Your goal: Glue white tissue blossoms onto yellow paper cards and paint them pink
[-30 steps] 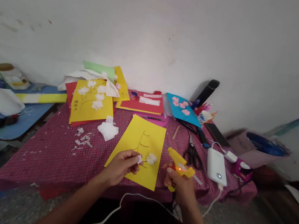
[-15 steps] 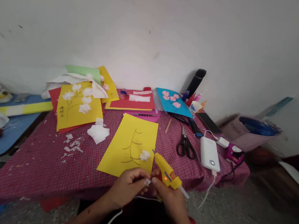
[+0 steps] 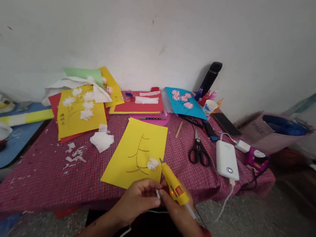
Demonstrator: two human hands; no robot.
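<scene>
In the head view, my left hand pinched a small white scrap right beside my right hand, which gripped the glue gun. The yellow card lay just beyond both, its white flower near the nozzle.

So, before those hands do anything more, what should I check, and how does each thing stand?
1. Glue gun in the right hand: ok, held.
2. Power light on the glue gun: ok, glowing orange.
3. White paper piece secure: ok, at the fingertips of the left hand.
4. Glue on that piece: cannot tell, too small to see.
5. Nozzle clear of the white flower: cannot tell; they appear side by side.
6. Scissors out of the way: ok, lying on the tablecloth apart from both hands.
</scene>
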